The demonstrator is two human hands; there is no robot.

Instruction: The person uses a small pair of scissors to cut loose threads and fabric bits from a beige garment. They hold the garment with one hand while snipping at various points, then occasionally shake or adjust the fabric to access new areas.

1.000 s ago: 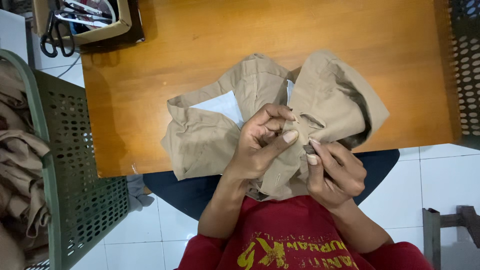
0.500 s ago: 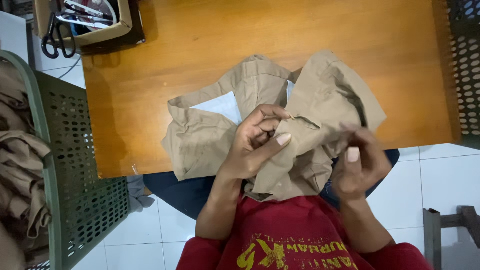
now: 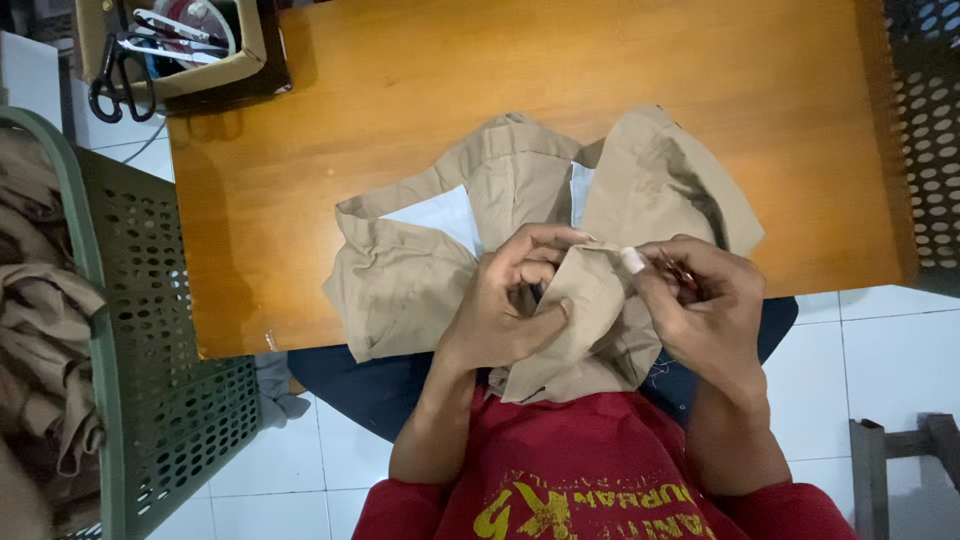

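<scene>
Low in the frame's centre, left hand (image 3: 505, 310) and right hand (image 3: 700, 300) curl with fingers pinched, forearms angling up from below.

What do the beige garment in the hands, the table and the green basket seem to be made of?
The beige garment, pinched by the left hand and right hand, looks like matte woven cloth, probably cotton: it creases and folds softly. The table looks like varnished wood or wood veneer: orange grain with a slight sheen. The green basket seems moulded plastic: stiff perforated walls.

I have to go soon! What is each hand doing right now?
Left hand: fingers closed, pinching a fold of the tan garment.
Right hand: fingers closed on the same garment's edge.
</scene>
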